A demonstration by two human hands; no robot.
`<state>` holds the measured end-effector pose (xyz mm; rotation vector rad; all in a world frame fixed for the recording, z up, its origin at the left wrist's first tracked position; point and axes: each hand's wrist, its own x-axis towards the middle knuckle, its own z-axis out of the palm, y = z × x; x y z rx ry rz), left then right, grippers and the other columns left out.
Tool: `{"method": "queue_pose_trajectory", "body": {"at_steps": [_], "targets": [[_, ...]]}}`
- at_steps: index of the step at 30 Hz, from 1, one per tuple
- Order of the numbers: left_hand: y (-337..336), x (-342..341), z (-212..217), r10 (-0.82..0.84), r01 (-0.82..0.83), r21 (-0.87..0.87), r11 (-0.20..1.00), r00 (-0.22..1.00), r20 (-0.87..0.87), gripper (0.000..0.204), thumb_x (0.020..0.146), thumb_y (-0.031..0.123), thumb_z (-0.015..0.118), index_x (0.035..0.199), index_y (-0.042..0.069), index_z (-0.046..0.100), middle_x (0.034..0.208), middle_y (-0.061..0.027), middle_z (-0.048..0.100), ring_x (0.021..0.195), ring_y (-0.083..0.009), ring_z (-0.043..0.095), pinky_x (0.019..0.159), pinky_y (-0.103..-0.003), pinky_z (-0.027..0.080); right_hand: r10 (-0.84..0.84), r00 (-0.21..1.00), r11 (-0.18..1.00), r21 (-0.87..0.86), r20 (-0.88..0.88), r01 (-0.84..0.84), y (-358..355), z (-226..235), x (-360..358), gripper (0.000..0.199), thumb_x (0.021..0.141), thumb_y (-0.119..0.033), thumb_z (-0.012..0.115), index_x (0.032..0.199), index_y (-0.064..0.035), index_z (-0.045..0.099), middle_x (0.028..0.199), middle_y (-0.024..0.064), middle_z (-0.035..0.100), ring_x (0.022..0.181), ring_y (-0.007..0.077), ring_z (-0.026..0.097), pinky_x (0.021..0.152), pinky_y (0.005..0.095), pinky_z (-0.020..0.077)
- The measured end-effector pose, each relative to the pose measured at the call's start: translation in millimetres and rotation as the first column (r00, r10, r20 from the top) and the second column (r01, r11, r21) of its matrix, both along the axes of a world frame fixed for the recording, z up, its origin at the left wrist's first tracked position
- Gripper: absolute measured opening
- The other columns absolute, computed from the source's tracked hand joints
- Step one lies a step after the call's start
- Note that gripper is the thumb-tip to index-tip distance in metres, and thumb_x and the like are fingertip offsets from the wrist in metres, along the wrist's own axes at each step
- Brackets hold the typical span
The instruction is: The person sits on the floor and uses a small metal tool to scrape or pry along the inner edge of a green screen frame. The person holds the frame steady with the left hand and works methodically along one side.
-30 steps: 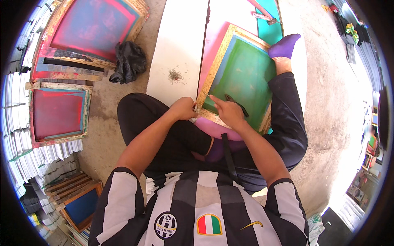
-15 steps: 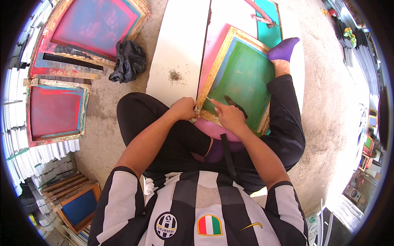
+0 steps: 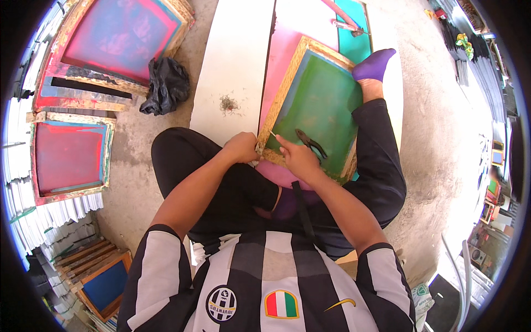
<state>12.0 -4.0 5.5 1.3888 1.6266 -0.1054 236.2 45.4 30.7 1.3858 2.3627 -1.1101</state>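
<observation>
A wooden-framed printing screen (image 3: 287, 72) with green mesh leans across my crossed legs. My left hand (image 3: 241, 148) is closed around its near left corner, fingertips at the wood. My right hand (image 3: 301, 161) is closed on a thin, slim-shafted tool (image 3: 272, 133), index finger laid along it. The tool's tip meets the left frame bar; its handle is hidden in my palm. Dark-handled pliers (image 3: 311, 144) lie on the green mesh just beyond my right hand.
A white board (image 3: 229, 61) beyond my left knee carries a small heap of staple-like bits (image 3: 228, 103). A hammer (image 3: 348, 22) lies on the turquoise panel (image 3: 354, 50). To the left are a black plastic bag (image 3: 166, 86) and pink-stained screens (image 3: 69, 152).
The whole view has shifted slightly, so things sit a little further left. My right hand has drawn a little away from the pliers, showing more of them. My left hand keeps its hold.
</observation>
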Motion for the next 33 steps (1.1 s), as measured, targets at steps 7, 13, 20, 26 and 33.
{"method": "queue_pose_trajectory", "body": {"at_steps": [7,13,20,26,33], "targets": [[2,1,4,0.027,-0.027,0.002,1.000,1.000,0.012,0.040,0.073,0.035,0.090,0.086,-0.001,0.077,0.077,-0.0200,0.074,0.082,-0.0348,0.075,0.079,-0.045,0.058,-0.224,0.873,0.958,-0.261,-0.433,0.117,8,-70,21,0.044,0.103,-0.028,0.058,0.147,-0.0292,0.060,0.091,0.0242,0.072,0.080,0.0441,0.070,0.076,0.0545,0.0550],[-3,-2,-5,0.061,-0.063,0.040,0.997,0.996,0.064,0.038,0.075,0.035,0.089,0.079,0.000,0.076,0.067,-0.0145,0.071,0.070,-0.0290,0.075,0.074,-0.043,0.058,0.098,0.982,0.983,0.170,-0.161,-0.070,6,-45,22,0.046,0.106,-0.030,0.058,0.151,-0.0266,0.056,0.073,0.0130,0.067,0.060,0.0232,0.062,0.059,0.0408,0.0509],[-3,-4,-5,0.073,-0.073,-0.007,0.997,0.995,0.065,0.037,0.075,0.034,0.089,0.078,0.000,0.075,0.064,-0.0136,0.071,0.068,-0.0283,0.074,0.072,-0.043,0.058,-0.601,0.799,0.386,-0.866,0.025,0.318,28,-4,7,0.044,0.111,-0.033,0.053,0.153,-0.0247,0.055,0.064,-0.0047,0.044,0.051,0.0063,0.043,0.046,0.0239,0.0352],[-3,-2,-3,0.061,-0.063,0.035,0.997,0.997,0.047,0.039,0.073,0.035,0.090,0.079,-0.001,0.075,0.068,-0.0159,0.072,0.075,-0.0319,0.075,0.075,-0.045,0.058,-0.126,0.946,0.989,-0.115,-0.299,0.096,1,-40,22,0.043,0.107,-0.032,0.055,0.149,-0.0290,0.058,0.080,0.0153,0.069,0.066,0.0300,0.067,0.063,0.0457,0.0535],[-4,-2,-6,0.045,-0.046,0.071,0.996,0.999,0.023,0.042,0.072,0.036,0.090,0.079,-0.002,0.075,0.070,-0.0169,0.073,0.078,-0.0338,0.075,0.077,-0.045,0.058,0.088,0.996,0.984,0.154,0.005,-0.088,-5,-8,14,0.043,0.104,-0.032,0.055,0.147,-0.0327,0.058,0.090,0.0235,0.071,0.085,0.0450,0.071,0.076,0.0583,0.0552]]}}
